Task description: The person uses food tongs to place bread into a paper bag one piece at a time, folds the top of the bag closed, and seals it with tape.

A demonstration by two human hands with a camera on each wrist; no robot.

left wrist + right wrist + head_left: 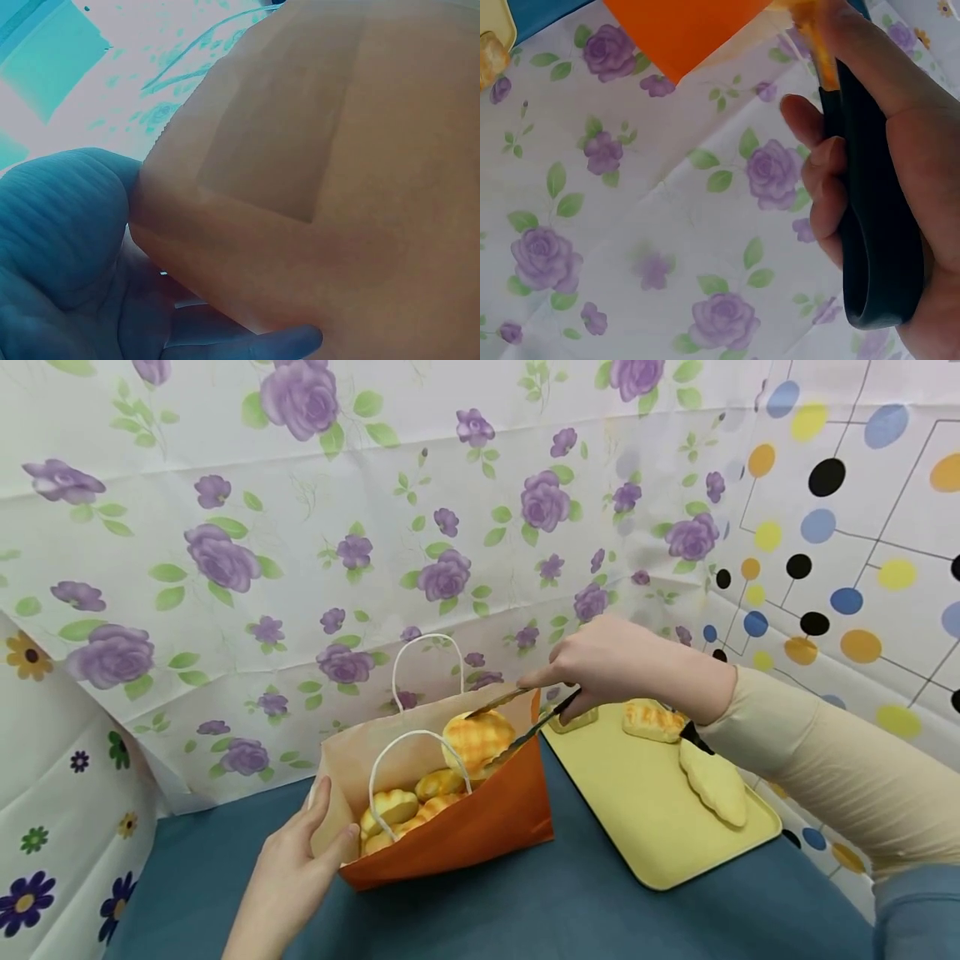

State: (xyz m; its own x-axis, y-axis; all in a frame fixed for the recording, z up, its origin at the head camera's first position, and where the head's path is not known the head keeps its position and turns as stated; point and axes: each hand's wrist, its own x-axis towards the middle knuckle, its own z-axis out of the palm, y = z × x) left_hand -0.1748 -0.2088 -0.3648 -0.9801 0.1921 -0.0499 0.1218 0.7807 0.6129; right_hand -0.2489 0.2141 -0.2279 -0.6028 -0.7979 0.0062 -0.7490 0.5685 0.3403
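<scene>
An orange paper bag [480, 827] with white cord handles stands on the table, its mouth spread wide. My left hand [288, 860] grips the bag's left side, with the thumb at the front corner. The left wrist view shows that hand's fingers against the brown paper side [262, 172]. In my right hand [600, 660] are tongs with black handles [885, 217]. Their tips pinch a round, golden scored bread roll [480, 739] at the bag's mouth, towards its right end. Several bread pieces [393, 810] lie inside the bag, partly hidden by its front wall.
Right of the bag lies a yellow tray [637, 818]. It bears a long pale bread [716, 781], a scored loaf [651, 720] and another piece [577, 718] behind the right hand. A flowered sheet [300, 568] hangs close behind the blue-covered table [592, 902].
</scene>
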